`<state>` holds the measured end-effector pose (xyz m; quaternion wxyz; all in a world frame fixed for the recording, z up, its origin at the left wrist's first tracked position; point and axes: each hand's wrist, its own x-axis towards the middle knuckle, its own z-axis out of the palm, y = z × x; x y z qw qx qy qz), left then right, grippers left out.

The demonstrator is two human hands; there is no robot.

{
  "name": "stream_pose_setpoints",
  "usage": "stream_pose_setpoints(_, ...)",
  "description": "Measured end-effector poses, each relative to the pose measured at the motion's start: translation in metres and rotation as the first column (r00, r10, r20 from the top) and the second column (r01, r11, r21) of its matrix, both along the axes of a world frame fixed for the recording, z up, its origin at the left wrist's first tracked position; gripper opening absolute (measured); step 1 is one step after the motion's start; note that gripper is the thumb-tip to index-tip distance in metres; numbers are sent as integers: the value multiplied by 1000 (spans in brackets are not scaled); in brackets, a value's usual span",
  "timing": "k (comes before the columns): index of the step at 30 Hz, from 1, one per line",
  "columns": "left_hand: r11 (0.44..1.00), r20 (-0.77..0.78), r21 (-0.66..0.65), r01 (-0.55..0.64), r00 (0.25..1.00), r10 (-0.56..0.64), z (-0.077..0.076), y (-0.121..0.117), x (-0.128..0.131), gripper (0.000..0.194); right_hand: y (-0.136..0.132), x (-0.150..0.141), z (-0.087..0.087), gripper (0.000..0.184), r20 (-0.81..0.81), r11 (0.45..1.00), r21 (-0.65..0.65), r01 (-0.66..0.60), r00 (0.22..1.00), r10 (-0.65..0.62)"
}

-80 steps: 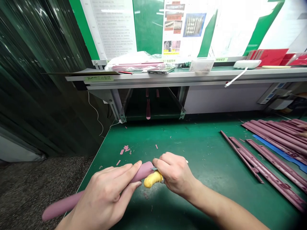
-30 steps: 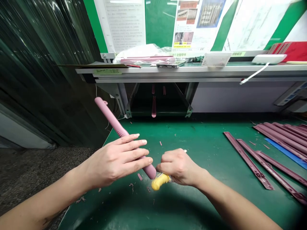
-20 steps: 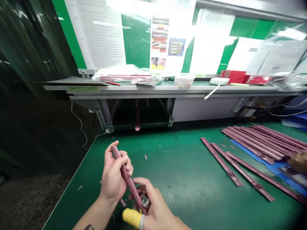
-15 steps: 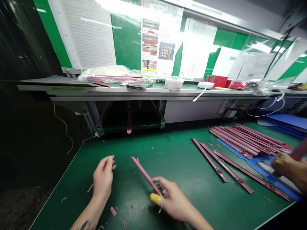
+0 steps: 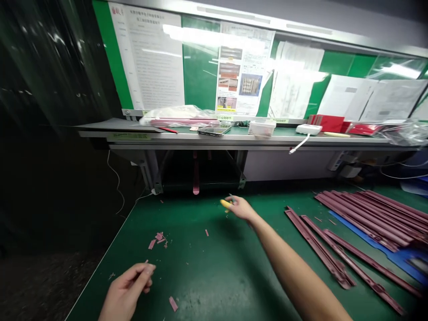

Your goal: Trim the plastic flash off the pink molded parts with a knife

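At the lower left, my left hand (image 5: pixel 129 287) is closed in a pinch above the green bench. A tiny tip shows at its fingertips, too small to name. My right hand (image 5: pixel 240 207) reaches toward the bench's far side, fingers loosely apart, with a yellow finger cover (image 5: pixel 226 204) on one digit. No strip shows in it. Ahead and to its left, a pink strip (image 5: pixel 196 180) juts from the dark opening under the shelf. Pink scraps (image 5: pixel 159 237) lie beyond my left hand, and another scrap (image 5: pixel 173 304) lies to its right.
Long mauve strips (image 5: pixel 351 263) lie at an angle on the right. Behind them, a pile of similar strips (image 5: pixel 371 218) rests on a blue sheet (image 5: pixel 377 245). A shelf (image 5: pixel 234 143) crosses the back, holding a clear box (image 5: pixel 262 128) and a bagged bundle (image 5: pixel 180 117).
The strip has left my right hand, and another strip seems to lie beside the leftmost one on the right. My right hand has reached forward; my left is lower and pinched. The view has shifted.
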<state>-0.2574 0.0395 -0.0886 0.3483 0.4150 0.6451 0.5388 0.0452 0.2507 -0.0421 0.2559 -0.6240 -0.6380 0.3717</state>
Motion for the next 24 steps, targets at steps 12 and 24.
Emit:
stream_pose_setpoints(12,998,262,-56,-21,964,35,11,8,4,42,-18,-127,2,26,-661,923,-277,-266,750,17)
stream_pose_setpoints(24,803,667,-8,595,602,-439,39,33,110,35,-176,-43,-32,43,-746,994,108,5,661,78)
